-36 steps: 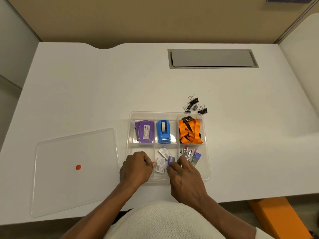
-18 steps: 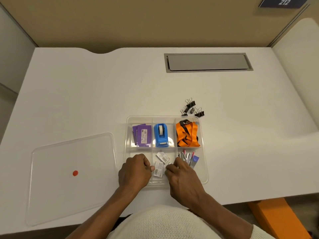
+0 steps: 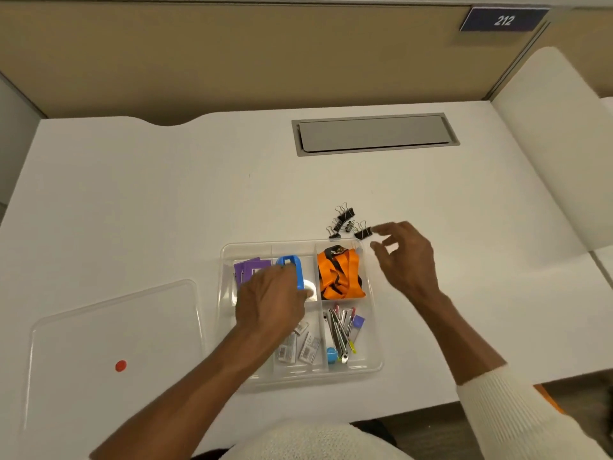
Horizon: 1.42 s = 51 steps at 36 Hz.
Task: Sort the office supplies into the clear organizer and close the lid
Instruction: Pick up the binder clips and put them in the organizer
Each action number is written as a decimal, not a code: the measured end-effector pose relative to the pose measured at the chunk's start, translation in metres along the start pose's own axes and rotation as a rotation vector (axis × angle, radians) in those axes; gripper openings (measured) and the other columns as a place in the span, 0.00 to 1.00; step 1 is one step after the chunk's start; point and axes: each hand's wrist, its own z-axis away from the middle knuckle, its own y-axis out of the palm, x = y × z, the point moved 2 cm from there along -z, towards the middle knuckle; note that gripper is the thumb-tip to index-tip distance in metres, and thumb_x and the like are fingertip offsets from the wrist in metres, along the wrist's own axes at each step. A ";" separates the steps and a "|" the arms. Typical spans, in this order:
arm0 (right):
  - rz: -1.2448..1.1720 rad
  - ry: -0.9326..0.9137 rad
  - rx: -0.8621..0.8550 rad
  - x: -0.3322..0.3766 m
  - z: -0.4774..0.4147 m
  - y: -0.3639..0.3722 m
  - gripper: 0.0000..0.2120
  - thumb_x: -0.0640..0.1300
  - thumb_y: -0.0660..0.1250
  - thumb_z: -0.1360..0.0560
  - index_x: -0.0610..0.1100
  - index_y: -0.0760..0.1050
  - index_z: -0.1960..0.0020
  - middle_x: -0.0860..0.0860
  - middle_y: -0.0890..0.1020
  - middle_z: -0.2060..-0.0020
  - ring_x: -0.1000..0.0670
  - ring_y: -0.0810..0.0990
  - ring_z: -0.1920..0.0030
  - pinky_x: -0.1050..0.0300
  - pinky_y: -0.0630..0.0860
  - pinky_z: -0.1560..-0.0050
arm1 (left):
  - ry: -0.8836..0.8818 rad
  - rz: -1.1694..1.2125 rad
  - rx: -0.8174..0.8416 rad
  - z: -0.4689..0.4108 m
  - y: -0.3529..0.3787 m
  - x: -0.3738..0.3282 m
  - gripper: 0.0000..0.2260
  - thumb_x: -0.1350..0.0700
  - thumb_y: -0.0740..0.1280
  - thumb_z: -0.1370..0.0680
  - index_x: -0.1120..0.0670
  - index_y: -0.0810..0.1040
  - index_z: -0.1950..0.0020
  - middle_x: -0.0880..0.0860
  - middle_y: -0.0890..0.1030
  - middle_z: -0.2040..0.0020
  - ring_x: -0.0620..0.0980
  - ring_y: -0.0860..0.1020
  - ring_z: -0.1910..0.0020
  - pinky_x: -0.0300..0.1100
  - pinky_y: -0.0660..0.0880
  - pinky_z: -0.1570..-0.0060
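Observation:
The clear organizer (image 3: 378,361) sits near the desk's front edge. It holds purple cards (image 3: 247,267), a blue tape dispenser (image 3: 296,267), an orange lanyard (image 3: 341,277), pens (image 3: 341,327) and small label packets (image 3: 298,348). My left hand (image 3: 270,302) lies over the middle back compartment, fingers closed on the tape dispenser, which stands tilted on its side. Several black binder clips (image 3: 344,222) lie on the desk just behind the organizer. My right hand (image 3: 404,260) hovers open beside them, its index fingertip at the nearest clip. The clear lid (image 3: 112,327), marked with a red dot, lies flat to the left.
A grey cable hatch (image 3: 374,134) is set into the white desk (image 3: 166,194) at the back. A tan divider wall (image 3: 232,54) stands behind the desk. A white partition (image 3: 550,154) rises on the right, and the desk's front edge is close to my body.
Both hands left the front compartments. My left hand moved back onto the tape dispenser and tipped it. My right hand moved up and right toward the binder clips, opening.

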 end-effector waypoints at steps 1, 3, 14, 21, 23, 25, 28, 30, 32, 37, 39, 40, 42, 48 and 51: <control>0.010 0.026 0.009 -0.008 -0.010 0.000 0.12 0.46 0.75 0.26 0.51 0.81 0.42 0.50 0.82 0.50 0.53 0.82 0.58 0.50 0.82 0.56 | 0.025 0.002 -0.031 -0.012 -0.005 -0.004 0.15 0.41 0.68 0.20 0.53 0.78 0.47 0.50 0.83 0.52 0.49 0.80 0.56 0.44 0.76 0.58; 0.013 0.084 0.049 -0.023 -0.028 0.003 0.16 0.51 0.75 0.26 0.51 0.79 0.40 0.48 0.83 0.48 0.52 0.83 0.56 0.53 0.81 0.55 | 0.073 0.001 -0.085 -0.037 -0.013 -0.012 0.15 0.42 0.68 0.20 0.54 0.78 0.51 0.50 0.81 0.56 0.49 0.78 0.58 0.45 0.73 0.60; -0.165 0.370 0.317 -0.047 -0.083 0.060 0.35 0.65 0.80 0.39 0.50 0.78 0.38 0.43 0.80 0.46 0.46 0.85 0.61 0.43 0.85 0.55 | 0.265 0.087 -0.108 -0.160 0.002 -0.049 0.17 0.46 0.71 0.22 0.57 0.76 0.40 0.55 0.79 0.43 0.56 0.77 0.45 0.53 0.78 0.52; 0.002 0.228 0.382 -0.045 -0.098 0.083 0.26 0.65 0.80 0.38 0.55 0.79 0.45 0.45 0.73 0.44 0.47 0.81 0.53 0.57 0.76 0.60 | 0.448 -0.126 0.171 -0.206 0.025 -0.065 0.40 0.48 0.79 0.28 0.51 0.62 0.21 0.55 0.65 0.23 0.58 0.65 0.26 0.56 0.78 0.39; 0.033 0.182 0.363 -0.049 -0.098 0.085 0.21 0.63 0.79 0.35 0.56 0.80 0.47 0.46 0.73 0.45 0.46 0.80 0.50 0.54 0.78 0.56 | 0.516 -0.157 0.224 -0.213 0.031 -0.067 0.41 0.48 0.78 0.28 0.50 0.61 0.20 0.55 0.63 0.21 0.57 0.64 0.26 0.55 0.77 0.38; 0.034 0.140 0.352 -0.053 -0.097 0.085 0.17 0.60 0.77 0.32 0.56 0.80 0.47 0.46 0.73 0.47 0.46 0.80 0.50 0.52 0.79 0.56 | 0.578 -0.188 0.241 -0.218 0.037 -0.068 0.40 0.49 0.77 0.27 0.50 0.61 0.20 0.54 0.61 0.21 0.57 0.63 0.26 0.53 0.77 0.38; 0.042 0.070 0.356 -0.060 -0.096 0.081 0.15 0.60 0.76 0.32 0.57 0.79 0.49 0.49 0.73 0.50 0.48 0.78 0.52 0.53 0.78 0.57 | 0.618 -0.233 0.227 -0.223 0.043 -0.065 0.40 0.48 0.76 0.27 0.50 0.61 0.20 0.53 0.60 0.20 0.57 0.61 0.25 0.51 0.77 0.39; 0.063 0.032 0.394 -0.066 -0.094 0.077 0.16 0.60 0.76 0.32 0.57 0.79 0.48 0.51 0.73 0.51 0.50 0.78 0.52 0.53 0.79 0.58 | 0.632 -0.244 0.215 -0.224 0.045 -0.063 0.38 0.48 0.76 0.27 0.50 0.64 0.21 0.52 0.62 0.21 0.56 0.62 0.27 0.50 0.78 0.40; 0.054 -0.003 0.462 -0.072 -0.091 0.071 0.19 0.59 0.76 0.32 0.57 0.78 0.44 0.51 0.73 0.51 0.50 0.79 0.51 0.53 0.79 0.55 | 0.641 -0.222 0.202 -0.224 0.045 -0.063 0.34 0.49 0.77 0.28 0.50 0.69 0.24 0.52 0.65 0.23 0.55 0.65 0.30 0.49 0.78 0.41; 0.063 -0.140 0.633 -0.080 -0.087 0.060 0.32 0.59 0.79 0.36 0.60 0.74 0.34 0.50 0.72 0.46 0.50 0.74 0.46 0.54 0.79 0.50 | 0.658 -0.200 0.173 -0.220 0.044 -0.065 0.25 0.52 0.77 0.26 0.52 0.74 0.32 0.53 0.71 0.33 0.53 0.67 0.37 0.47 0.76 0.46; 0.081 -0.192 0.662 -0.079 -0.085 0.061 0.36 0.61 0.79 0.38 0.60 0.73 0.32 0.50 0.71 0.45 0.50 0.72 0.45 0.54 0.77 0.50 | 0.658 -0.191 0.167 -0.219 0.044 -0.066 0.23 0.52 0.76 0.26 0.52 0.74 0.33 0.53 0.71 0.35 0.53 0.68 0.39 0.48 0.76 0.47; 0.090 -0.214 0.669 -0.077 -0.084 0.063 0.36 0.62 0.79 0.38 0.60 0.73 0.32 0.50 0.71 0.44 0.49 0.71 0.45 0.54 0.77 0.50 | 0.660 -0.189 0.164 -0.218 0.044 -0.066 0.22 0.52 0.76 0.25 0.52 0.75 0.34 0.53 0.71 0.36 0.53 0.68 0.40 0.48 0.76 0.47; 0.113 -0.260 0.673 -0.072 -0.082 0.067 0.36 0.63 0.79 0.38 0.59 0.73 0.33 0.49 0.71 0.44 0.49 0.71 0.45 0.54 0.77 0.51 | 0.664 -0.186 0.156 -0.216 0.044 -0.068 0.20 0.52 0.75 0.24 0.51 0.75 0.35 0.53 0.71 0.37 0.52 0.69 0.41 0.48 0.77 0.48; 0.131 -0.321 0.658 -0.059 -0.080 0.073 0.25 0.63 0.76 0.33 0.55 0.75 0.39 0.48 0.73 0.46 0.49 0.71 0.48 0.55 0.74 0.57 | 0.668 -0.151 0.170 -0.214 0.043 -0.067 0.09 0.52 0.72 0.22 0.49 0.77 0.43 0.53 0.71 0.40 0.51 0.69 0.44 0.46 0.76 0.53; 0.109 -0.307 0.635 -0.059 -0.079 0.074 0.22 0.61 0.75 0.30 0.53 0.77 0.41 0.50 0.73 0.50 0.49 0.72 0.51 0.56 0.71 0.58 | 0.654 -0.115 0.179 -0.214 0.044 -0.066 0.07 0.53 0.72 0.22 0.49 0.78 0.46 0.52 0.71 0.43 0.51 0.70 0.46 0.46 0.77 0.54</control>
